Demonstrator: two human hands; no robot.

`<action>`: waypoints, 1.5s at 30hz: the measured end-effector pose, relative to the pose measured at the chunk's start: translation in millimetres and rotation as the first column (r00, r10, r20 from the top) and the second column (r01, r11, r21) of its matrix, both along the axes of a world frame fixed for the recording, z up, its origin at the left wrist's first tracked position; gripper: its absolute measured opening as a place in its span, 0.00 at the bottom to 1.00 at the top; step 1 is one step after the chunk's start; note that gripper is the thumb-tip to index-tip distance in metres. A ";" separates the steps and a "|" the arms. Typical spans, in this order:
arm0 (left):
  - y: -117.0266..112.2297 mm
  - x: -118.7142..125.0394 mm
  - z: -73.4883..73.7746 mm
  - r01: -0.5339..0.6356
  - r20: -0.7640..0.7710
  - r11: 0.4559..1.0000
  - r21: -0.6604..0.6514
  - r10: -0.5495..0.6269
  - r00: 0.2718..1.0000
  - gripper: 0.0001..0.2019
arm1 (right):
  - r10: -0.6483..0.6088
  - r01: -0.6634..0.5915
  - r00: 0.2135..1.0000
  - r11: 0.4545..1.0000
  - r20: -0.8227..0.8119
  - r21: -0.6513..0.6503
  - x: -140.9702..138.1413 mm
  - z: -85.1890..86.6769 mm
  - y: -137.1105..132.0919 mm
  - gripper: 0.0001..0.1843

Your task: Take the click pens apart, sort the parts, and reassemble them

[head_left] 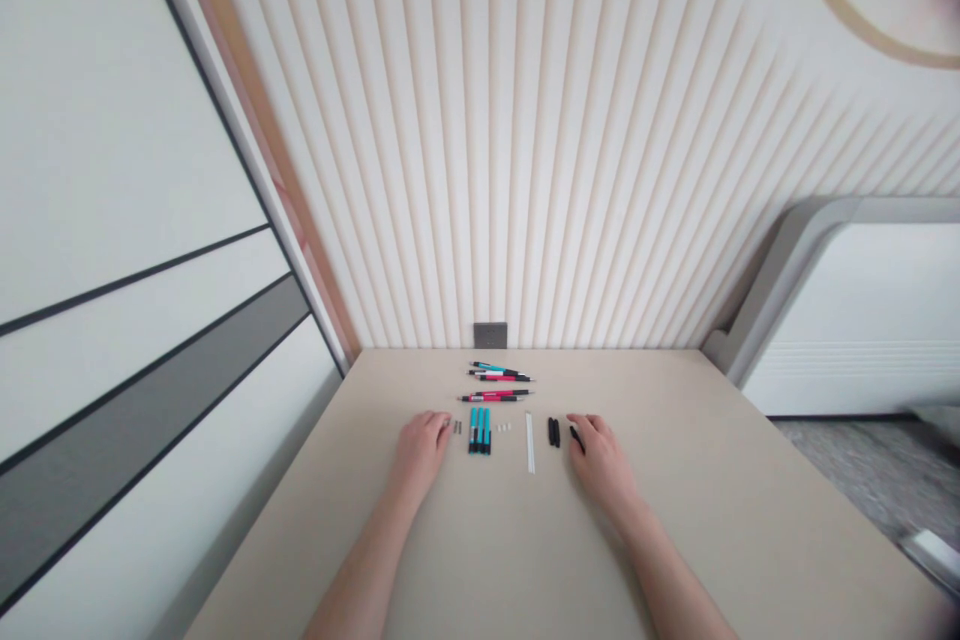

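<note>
My left hand (421,448) rests on the table, its fingers drawn together beside two small grey metal-looking pieces (457,427). Whatever lies at its fingertips is too small to make out. My right hand (598,455) curls around a short black pen grip (577,438). Just left of it, a pair of matching black grips (554,432) lie side by side. Several blue pen barrels with black ends (480,431) stand in a row between the hands. Small white pieces (503,427) and thin white sticks (530,442) lie to their right.
Behind the parts lie red-and-black pens (496,396) and a further group of blue, white and red pens (501,373). The beige table (495,560) meets a ribbed wall with a dark socket (490,335). A white cabinet (97,420) stands left, a bed-like headboard (862,310) right.
</note>
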State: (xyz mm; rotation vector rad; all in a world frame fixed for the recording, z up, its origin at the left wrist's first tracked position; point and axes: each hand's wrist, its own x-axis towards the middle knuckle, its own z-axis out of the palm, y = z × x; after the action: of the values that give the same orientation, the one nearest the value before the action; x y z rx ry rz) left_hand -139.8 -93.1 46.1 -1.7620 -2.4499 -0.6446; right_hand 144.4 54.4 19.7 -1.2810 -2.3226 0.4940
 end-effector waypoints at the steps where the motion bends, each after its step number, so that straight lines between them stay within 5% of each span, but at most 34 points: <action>1: -0.3 0.4 0.2 0.001 -0.003 1.000 -0.004 -0.001 1.000 0.09 | -0.013 0.013 1.000 1.000 0.013 -0.004 1.0 0.2 0.1 0.23; 5: -1.4 1.7 1.9 0.008 -0.006 1.000 -0.026 -0.008 1.000 0.09 | -0.045 0.045 0.999 0.998 -0.008 -0.044 2.5 0.6 1.3 0.20; 12: -0.5 1.9 -0.2 0.001 0.003 1.000 -0.013 -0.001 1.000 0.15 | -0.103 0.051 0.927 0.987 -0.361 -0.149 -3.2 8.5 5.8 0.24; 17: -0.1 1.7 -2.6 0.010 0.006 0.999 -0.041 -0.010 1.000 0.16 | -0.133 0.046 0.878 0.979 -0.460 -0.197 -4.7 15.5 4.1 0.27; 29: -0.2 6.9 0.7 0.040 0.015 0.999 -0.034 -0.039 0.999 0.15 | -0.112 0.059 0.949 0.982 -0.294 -0.182 -2.0 9.0 5.8 0.14; 45: 0.6 6.8 1.0 0.053 0.011 0.997 -0.064 -0.052 0.999 0.13 | -0.185 0.137 0.943 0.974 -0.278 -0.183 0.9 10.1 7.9 0.19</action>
State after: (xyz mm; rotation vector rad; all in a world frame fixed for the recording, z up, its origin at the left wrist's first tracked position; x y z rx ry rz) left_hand -133.0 -92.5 47.2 -1.8566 -2.4646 -0.5865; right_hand 145.3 62.3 29.8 -1.3549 -1.9465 0.7736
